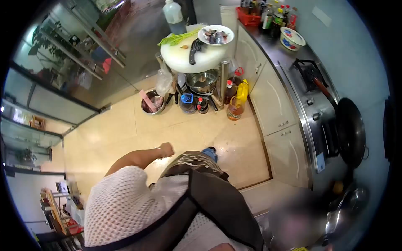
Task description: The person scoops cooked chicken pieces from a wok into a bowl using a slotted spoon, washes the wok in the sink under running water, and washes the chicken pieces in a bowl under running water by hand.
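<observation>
My left hand [166,150] hangs low over the tiled floor, beside my patterned apron. Its fingers are curled closed and nothing shows in them. It touches no object. My right hand is not visible; only a sliver of skin shows at the bottom edge. Farther ahead stands a round white chopping board [180,60]. On it lie a black-handled knife [193,52], green stalks [178,39] and a white plate [227,34] with dark pieces of food.
Below the board are a steel bowl [143,109], pans and several bottles, including a yellow one [242,91]. Along the right runs a counter with a stove [320,102], a black wok [351,134], a lidded tub [292,44] and a red basket [248,19]. Glass doors stand left.
</observation>
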Available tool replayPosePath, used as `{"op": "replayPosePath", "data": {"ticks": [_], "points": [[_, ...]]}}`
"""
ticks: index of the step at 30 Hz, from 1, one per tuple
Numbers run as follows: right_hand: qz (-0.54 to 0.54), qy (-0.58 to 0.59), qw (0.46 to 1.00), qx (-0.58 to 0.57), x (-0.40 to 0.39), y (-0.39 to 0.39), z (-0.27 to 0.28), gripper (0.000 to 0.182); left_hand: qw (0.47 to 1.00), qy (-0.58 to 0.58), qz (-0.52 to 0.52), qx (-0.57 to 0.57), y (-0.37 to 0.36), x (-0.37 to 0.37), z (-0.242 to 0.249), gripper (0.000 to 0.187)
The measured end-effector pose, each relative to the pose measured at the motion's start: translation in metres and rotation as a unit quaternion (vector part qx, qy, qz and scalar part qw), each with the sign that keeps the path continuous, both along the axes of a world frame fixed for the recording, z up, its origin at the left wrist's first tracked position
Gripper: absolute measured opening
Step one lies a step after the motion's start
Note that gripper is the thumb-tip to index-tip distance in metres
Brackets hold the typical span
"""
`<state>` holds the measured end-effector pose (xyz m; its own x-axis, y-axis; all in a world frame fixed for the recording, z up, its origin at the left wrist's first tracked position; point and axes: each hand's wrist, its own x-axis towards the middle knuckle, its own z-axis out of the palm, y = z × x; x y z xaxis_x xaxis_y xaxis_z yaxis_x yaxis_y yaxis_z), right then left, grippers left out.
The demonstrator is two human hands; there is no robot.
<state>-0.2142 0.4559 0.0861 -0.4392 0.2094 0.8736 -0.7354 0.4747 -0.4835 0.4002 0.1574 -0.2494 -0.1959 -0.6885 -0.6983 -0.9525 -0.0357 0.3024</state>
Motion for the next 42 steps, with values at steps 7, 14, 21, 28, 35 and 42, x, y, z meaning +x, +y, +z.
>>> {"op": "replayPosePath", "data": {"ticks": [7, 14, 21, 28, 35, 42], "points": [[0.545, -0.592, 0.593, 0.025, 0.166, -0.253, -0.157, 0.029, 0.964, -0.010, 0.254, 0.081, 0.048, 0.087, 0.024, 0.037], [0.559, -0.733, 0.382, 0.067, 0.343, -0.419, -0.469, 0.028, 0.968, 0.129, 0.210, 0.040, -0.153, 0.047, -0.008, 0.029], [0.491, -0.551, 0.650, 0.180, 0.484, -0.648, -0.661, 0.030, 0.971, 0.095, 0.057, -0.210, -0.407, 0.005, -0.216, 0.039], [0.476, -0.674, 0.566, 0.010, 0.481, -0.730, -0.665, 0.028, 0.959, -0.017, -0.005, -0.283, -0.566, -0.062, -0.337, 0.060], [0.465, -0.646, 0.601, 0.070, 0.482, -0.735, -0.646, 0.018, 0.940, -0.019, -0.125, -0.318, -0.602, -0.037, -0.352, 0.026], [0.439, -0.737, 0.514, -0.027, 0.487, -0.646, -0.562, 0.015, 0.924, 0.154, 0.096, -0.337, -0.537, -0.033, -0.191, 0.019]]}}
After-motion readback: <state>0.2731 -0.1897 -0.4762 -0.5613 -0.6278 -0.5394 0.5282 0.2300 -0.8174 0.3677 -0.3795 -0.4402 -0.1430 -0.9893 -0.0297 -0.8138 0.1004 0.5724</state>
